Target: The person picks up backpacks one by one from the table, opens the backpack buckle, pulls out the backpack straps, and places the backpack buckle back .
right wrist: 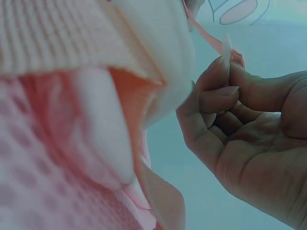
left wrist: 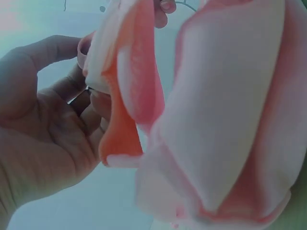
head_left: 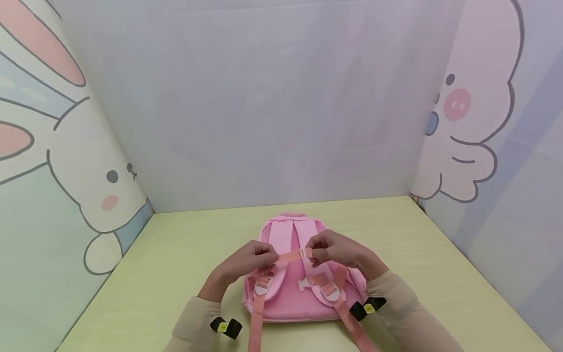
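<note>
A pink backpack (head_left: pixel 292 305) lies on the table with its shoulder straps facing up. Across those straps, a salmon chest strap (head_left: pixel 289 256) is stretched between both hands. My left hand (head_left: pixel 249 260) pinches its left end; in the left wrist view, that hand's (left wrist: pixel 53 115) fingertips meet at a small loop of webbing (left wrist: pixel 83 51). Thumb and index finger of my right hand (head_left: pixel 339 248) grip the other end, just right of a white plastic buckle piece (head_left: pixel 304 253). The right wrist view shows the right hand (right wrist: pixel 249 124) pinching the taut strap (right wrist: pixel 206 34).
A loose white buckle half (head_left: pixel 303 284) hangs from the right shoulder strap. White adjusters (head_left: pixel 330 292) sit at the lower strap ends, with salmon webbing tails (head_left: pixel 256 325) running toward the near edge. Cartoon-printed panels (head_left: pixel 286 107) enclose the pale yellow table (head_left: pixel 189 274).
</note>
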The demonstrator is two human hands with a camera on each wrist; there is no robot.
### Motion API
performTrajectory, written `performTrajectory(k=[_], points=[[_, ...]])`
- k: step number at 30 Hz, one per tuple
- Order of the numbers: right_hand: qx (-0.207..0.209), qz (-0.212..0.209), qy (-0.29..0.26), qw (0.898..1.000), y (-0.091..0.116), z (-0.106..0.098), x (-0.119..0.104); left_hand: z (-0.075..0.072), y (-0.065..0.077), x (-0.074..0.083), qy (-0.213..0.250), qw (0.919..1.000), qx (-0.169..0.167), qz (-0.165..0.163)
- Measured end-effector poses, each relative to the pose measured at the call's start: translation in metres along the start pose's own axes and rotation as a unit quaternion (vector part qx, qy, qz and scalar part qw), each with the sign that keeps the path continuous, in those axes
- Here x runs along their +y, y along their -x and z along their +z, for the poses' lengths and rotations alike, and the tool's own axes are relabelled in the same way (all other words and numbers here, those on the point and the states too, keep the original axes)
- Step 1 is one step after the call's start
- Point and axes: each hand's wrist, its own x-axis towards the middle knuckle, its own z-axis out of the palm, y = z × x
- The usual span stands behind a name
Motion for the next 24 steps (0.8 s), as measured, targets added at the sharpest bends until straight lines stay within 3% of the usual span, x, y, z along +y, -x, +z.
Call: performTrajectory(k=[13, 24], points=[[-0.018, -0.001, 0.008, 1.0, 0.004, -0.009, 0.0, -0.001, 0.001, 0.002, 0.0, 1.0, -0.008, 0.001], [-0.029, 0.014, 0.051, 0.998, 0.007, -0.013, 0.003, 0.0, -0.001, -0.002, -0.037, 0.9988, -0.03, -0.013]])
